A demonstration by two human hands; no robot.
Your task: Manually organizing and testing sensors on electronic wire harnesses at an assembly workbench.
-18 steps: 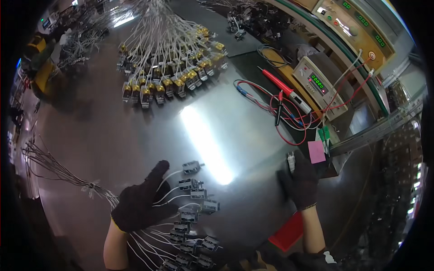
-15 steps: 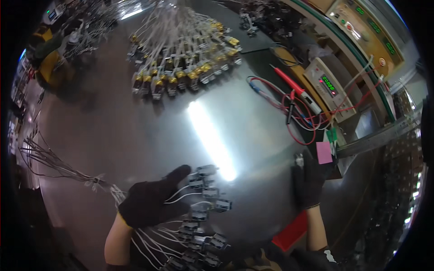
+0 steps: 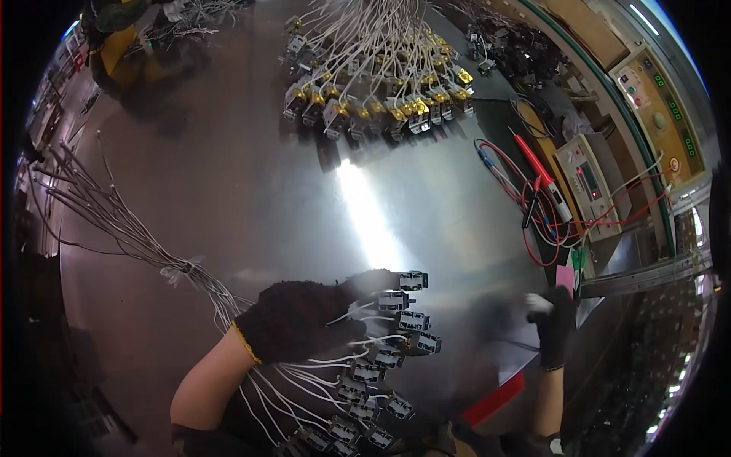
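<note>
My left hand, in a dark knit glove with a yellow cuff edge, lies over a bundle of white wires. Its fingers stretch to the right, apart, and one reaches the topmost small black-and-silver connector. Several more such connectors fan out below on the wire ends, toward my body. My right hand, also in a dark glove, is off to the right near the pink note. Something whitish shows at its fingertips, smeared by motion; whether it is held is unclear.
At the back lies a large bunch of white wires ending in yellow-and-metal connectors. On the right are a red test probe with coiled leads, a beige meter and a larger instrument. A red object lies near my right forearm.
The view has shifted, so the back bunch appears farther right and higher. My left hand has moved right, its upper finger now at the topmost connector. My right hand's fingers look more bent.
</note>
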